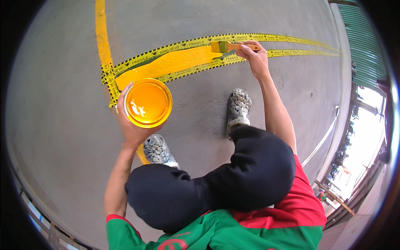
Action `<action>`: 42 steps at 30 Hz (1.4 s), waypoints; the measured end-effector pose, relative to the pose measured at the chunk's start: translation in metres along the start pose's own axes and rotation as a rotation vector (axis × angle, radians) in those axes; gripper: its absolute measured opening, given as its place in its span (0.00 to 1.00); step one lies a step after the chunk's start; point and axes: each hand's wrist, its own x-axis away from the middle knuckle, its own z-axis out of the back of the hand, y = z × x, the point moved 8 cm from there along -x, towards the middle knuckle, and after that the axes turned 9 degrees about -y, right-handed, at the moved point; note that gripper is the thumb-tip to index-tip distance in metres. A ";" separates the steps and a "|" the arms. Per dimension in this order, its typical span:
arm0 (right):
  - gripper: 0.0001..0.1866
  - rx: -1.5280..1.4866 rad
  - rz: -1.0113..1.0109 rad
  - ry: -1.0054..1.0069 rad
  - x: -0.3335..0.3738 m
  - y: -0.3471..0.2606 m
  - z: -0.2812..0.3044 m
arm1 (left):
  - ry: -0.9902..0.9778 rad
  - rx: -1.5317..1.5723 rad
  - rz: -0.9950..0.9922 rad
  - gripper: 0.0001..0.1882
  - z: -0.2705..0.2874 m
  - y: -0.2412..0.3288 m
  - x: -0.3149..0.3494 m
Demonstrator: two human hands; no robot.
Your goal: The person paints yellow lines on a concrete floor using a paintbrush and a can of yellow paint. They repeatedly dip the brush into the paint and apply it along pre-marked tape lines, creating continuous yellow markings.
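bright daylight, sharp focus, heavy fisheye bending, dark corners.

We see a grey concrete floor [58, 104] — daylight floods in at 3 o'clock, beside a green corrugated wall [366, 46].

Two grey speckled shoes [238, 107] are standing on the grey concrete floor [54, 104], while a green corrugated wall [362, 41] is running along the right edge.

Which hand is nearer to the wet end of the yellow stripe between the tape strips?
Right. The right hand holds the paintbrush at the wet stripe's end. The left hand holds the paint can back by the corner.
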 end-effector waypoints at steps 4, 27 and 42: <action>0.13 -0.063 -0.093 -0.066 -0.015 0.040 0.029 | -0.002 0.037 0.098 0.65 -0.019 0.000 -0.022; 0.08 0.405 0.295 -0.276 -0.013 0.002 -0.014 | 0.162 -0.360 0.262 0.69 -0.035 0.049 -0.096; 0.04 0.999 0.530 -0.332 -0.014 -0.018 -0.024 | 0.060 -0.149 0.207 0.69 -0.117 0.031 -0.097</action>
